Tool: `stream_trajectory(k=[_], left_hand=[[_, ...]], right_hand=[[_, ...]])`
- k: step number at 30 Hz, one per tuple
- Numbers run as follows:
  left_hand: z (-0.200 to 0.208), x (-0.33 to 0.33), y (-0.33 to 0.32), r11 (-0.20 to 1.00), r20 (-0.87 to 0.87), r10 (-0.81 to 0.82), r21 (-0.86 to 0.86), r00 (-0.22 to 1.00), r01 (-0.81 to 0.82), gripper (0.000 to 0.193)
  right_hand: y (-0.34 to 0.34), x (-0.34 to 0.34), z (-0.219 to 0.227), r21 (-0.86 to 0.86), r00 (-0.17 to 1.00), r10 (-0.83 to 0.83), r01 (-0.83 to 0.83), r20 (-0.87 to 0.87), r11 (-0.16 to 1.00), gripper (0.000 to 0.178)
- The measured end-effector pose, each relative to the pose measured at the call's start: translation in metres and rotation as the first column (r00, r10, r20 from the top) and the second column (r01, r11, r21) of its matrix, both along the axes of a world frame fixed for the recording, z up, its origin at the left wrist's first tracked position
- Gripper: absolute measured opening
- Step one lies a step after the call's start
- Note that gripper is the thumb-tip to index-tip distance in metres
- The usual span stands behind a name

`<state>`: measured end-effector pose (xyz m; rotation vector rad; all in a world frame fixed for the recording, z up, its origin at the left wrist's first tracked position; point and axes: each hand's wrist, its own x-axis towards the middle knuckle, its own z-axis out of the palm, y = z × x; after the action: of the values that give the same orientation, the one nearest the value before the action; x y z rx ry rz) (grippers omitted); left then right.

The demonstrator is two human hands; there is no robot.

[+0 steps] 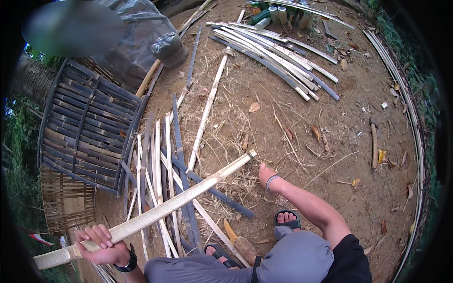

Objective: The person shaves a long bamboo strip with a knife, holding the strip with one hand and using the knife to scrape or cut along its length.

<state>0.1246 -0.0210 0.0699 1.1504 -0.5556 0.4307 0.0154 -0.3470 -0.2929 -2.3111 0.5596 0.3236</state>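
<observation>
My left hand grips a long pale split bamboo slat near its near end, at the lower left. The slat runs up and to the right, ending around the picture's middle. My right hand reaches out just past that far tip, low over the dirt, fingers mostly hidden from view; a band sits on the wrist. I cannot see anything in it. My knees in grey trousers and sandalled feet are at the bottom.
Several bamboo strips lie fanned on the ground under the slat. A woven bamboo panel stands at left. More split bamboo is piled at the top, with bottles behind. A knife-like tool lies by my foot.
</observation>
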Motion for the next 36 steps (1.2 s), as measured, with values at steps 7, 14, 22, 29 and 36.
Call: stream_trajectory(k=[7,14,22,29,36], left_hand=[[-0.007,0.010,0.014,0.988,-0.078,0.143,-0.044,0.987,-0.146,0.030],[-0.005,0.008,0.012,0.999,-0.032,0.044,-0.022,0.999,-0.045,0.031],[0.002,0.002,-0.004,1.000,0.019,-0.025,0.008,1.000,0.025,0.030],[-0.004,0.008,0.004,0.999,-0.002,0.027,-0.027,1.000,-0.027,0.030],[-0.003,0.006,0.016,0.998,-0.003,0.053,-0.017,0.999,-0.053,0.030]], right_hand=[[0.040,0.001,0.039,0.025,0.997,0.077,-0.076,-0.029,0.997,0.017],[0.022,0.010,-0.002,0.013,0.993,0.058,-0.057,-0.101,0.998,0.020],[-0.008,0.007,-0.022,-0.150,0.889,0.382,-0.425,-0.252,0.893,0.030],[-0.008,-0.004,-0.027,-0.060,0.976,0.148,-0.160,-0.162,0.985,0.036],[0.025,0.011,0.029,-0.032,0.959,0.206,-0.216,-0.195,0.976,0.039]])
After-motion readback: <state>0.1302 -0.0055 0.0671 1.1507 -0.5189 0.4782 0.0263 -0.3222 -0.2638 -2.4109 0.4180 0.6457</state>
